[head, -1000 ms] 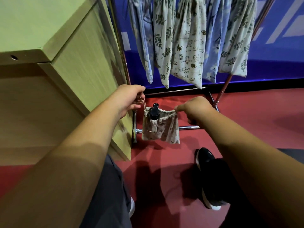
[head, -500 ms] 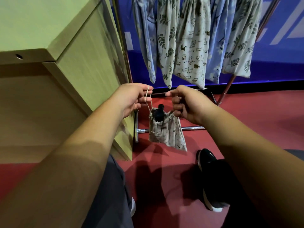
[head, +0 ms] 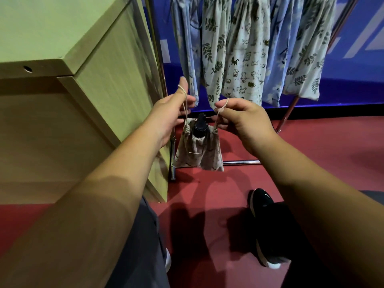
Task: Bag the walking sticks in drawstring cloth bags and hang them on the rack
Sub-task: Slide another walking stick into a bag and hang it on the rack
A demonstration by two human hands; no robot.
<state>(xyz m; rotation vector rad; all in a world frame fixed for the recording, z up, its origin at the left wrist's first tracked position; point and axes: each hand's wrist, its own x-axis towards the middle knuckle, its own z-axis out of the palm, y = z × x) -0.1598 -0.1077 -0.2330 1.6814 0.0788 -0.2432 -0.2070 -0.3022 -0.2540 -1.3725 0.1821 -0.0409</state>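
- A black shoe (head: 264, 215) with a white sole stands nearest, on the matte red floor (head: 322, 154).
- Left hand (head: 170, 117): the thumb is raised, with the thin pale drawstring (head: 185, 100) looped over it and the fingers curled beneath. Half a second ago it lay low, against the other hand.
- Right hand (head: 245, 119): thumb and forefinger pinch the cord's other end. The hands are now apart.
- Drawstring cloth bag (head: 199, 152): beige, soft and creased. It hangs level between the hands, clear of the floor, where before it hung tilted. Its mouth is gathered round the ribbed black top of the walking stick (head: 200, 126), which protrudes.
- Behind it is a chrome tubular rack (head: 241, 162). A pale wood-grain cabinet (head: 116, 80) stands to the left.
- Farthest: five hanging bags (head: 245, 59) in leaf, cat and blue prints.
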